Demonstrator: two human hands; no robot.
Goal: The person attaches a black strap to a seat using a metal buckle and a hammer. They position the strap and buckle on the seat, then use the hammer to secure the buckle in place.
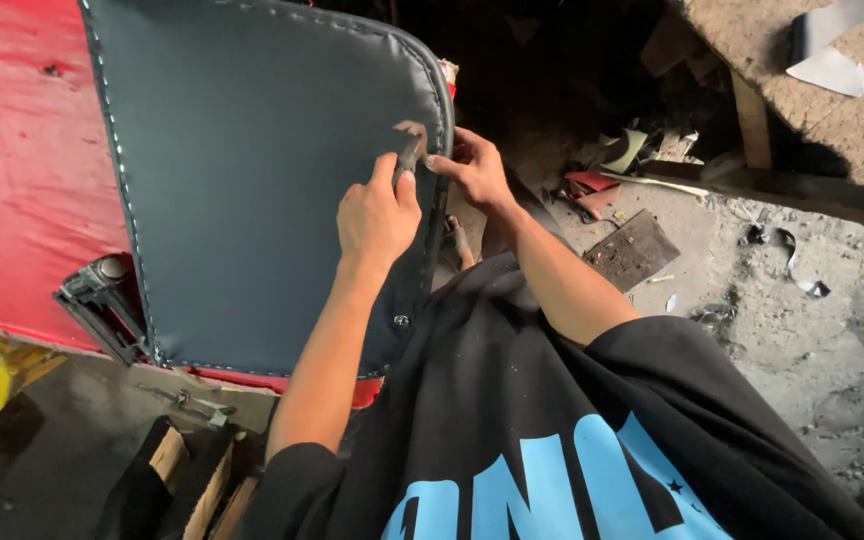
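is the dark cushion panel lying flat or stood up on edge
Stood on edge: the dark panel leans against the red board, both hands at its right edge.

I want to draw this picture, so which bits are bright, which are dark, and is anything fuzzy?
Head view: daylight brightens the concrete floor at right; the space above the grey panel is deep shadow, detail lost there; the panel has a soft sheen, no harsh glare; the left hand, right hand and small tool look sharp enough, the tool tip slightly smeared.
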